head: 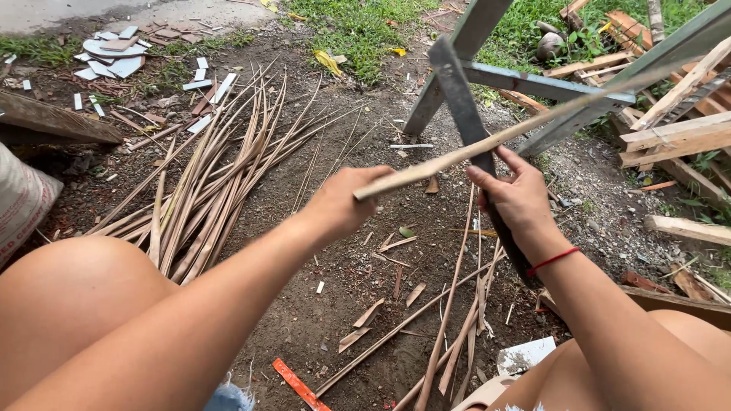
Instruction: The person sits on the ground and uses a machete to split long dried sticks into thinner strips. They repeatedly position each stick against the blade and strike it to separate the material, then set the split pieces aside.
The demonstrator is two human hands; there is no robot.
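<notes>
Bamboo strip (533, 125) in left hand's (339, 202) grip

Soft, even daylight is falling with hardly any shadows; edges are bending slightly, and the near foreground is perhaps blurring.

Outdoor dirt yard workplace: split strips (213, 175), scrap timber (670, 137)

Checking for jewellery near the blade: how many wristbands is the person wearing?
1: a red string wristband on the right hand's wrist. The left hand's wrist looks bare, though its underside is hidden.
</notes>
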